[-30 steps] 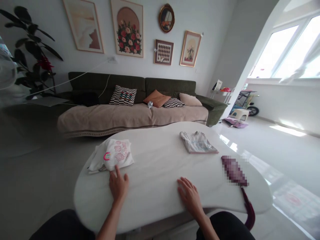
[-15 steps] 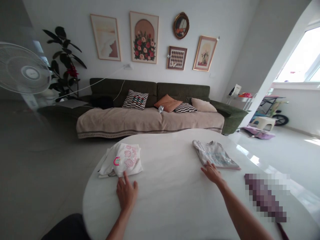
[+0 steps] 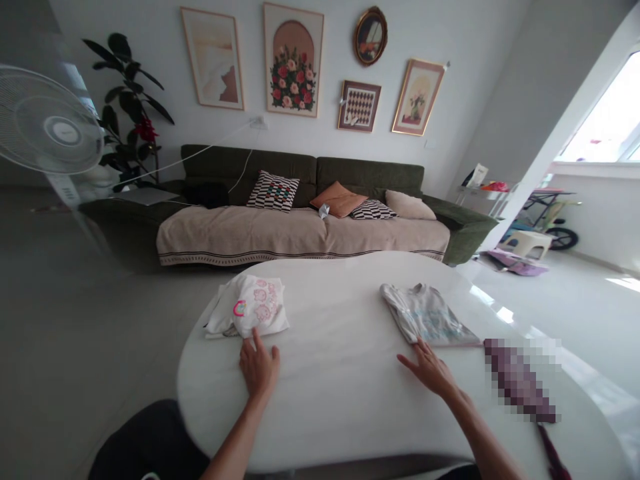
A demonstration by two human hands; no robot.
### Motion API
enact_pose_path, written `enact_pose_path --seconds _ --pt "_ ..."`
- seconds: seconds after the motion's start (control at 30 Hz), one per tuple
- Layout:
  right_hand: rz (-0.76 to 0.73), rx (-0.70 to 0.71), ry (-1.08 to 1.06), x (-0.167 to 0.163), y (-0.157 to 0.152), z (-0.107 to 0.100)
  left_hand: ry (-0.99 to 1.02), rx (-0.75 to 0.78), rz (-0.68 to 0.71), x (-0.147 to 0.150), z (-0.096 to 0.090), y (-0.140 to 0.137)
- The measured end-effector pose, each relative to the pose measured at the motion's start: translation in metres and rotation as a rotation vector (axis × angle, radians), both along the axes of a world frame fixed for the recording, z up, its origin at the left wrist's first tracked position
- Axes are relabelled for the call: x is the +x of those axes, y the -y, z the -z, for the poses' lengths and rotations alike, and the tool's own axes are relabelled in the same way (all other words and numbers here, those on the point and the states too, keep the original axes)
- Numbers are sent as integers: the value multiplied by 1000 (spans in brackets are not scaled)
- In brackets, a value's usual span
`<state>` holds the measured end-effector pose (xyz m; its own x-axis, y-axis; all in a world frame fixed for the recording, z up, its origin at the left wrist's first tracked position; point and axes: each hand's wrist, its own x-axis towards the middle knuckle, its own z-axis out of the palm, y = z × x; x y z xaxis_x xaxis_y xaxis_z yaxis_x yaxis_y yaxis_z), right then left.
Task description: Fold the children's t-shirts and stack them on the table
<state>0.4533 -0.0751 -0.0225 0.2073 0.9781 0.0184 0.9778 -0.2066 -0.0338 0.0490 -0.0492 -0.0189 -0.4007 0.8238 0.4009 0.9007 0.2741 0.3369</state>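
A white folded garment with a pink print [image 3: 263, 303] is lying toward the left end of a pale, rounded table [image 3: 340, 387], while a grey folded shirt [image 3: 433, 317] is lying toward the right. At the white garment's near edge, a person's left hand [image 3: 259, 365] is resting unclenched, its index fingertip meeting the cloth and its thumb standing apart. The right hand [image 3: 430, 368] is lying spread at the grey shirt's near corner, fingertips at the hem, thumb held out to the side; neither hand is grasping anything. A maroon item [image 3: 520, 383], partly blurred, is sitting farther right near the table's edge. Beyond the table, a dark green sofa [image 3: 250, 170] is bearing a beige throw [image 3: 280, 233] and an orange cushion [image 3: 339, 199]. A fan [image 3: 63, 130] is standing at far left, beside a leafy plant [image 3: 131, 103].
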Motion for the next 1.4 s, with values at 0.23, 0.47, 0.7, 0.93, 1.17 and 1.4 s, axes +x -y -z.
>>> enact_pose_path --seconds 0.23,0.47,0.7,0.93,1.17,1.4 --pt "-1 96 -54 -63 60 11 411 115 5 -3 -10 1" --pt "17 154 -16 -113 110 32 634 57 -104 -33 -43 -33" --pt "26 134 -14 -112 109 23 649 -68 584 7 -81 -13" --pt "36 100 -23 -115 112 18 543 -276 887 22 -53 29" --pt "62 100 -16 -121 113 14 407 -63 273 -18 -35 -4" --pt "78 95 -6 -123 112 16 400 -185 176 -34 -27 -38"
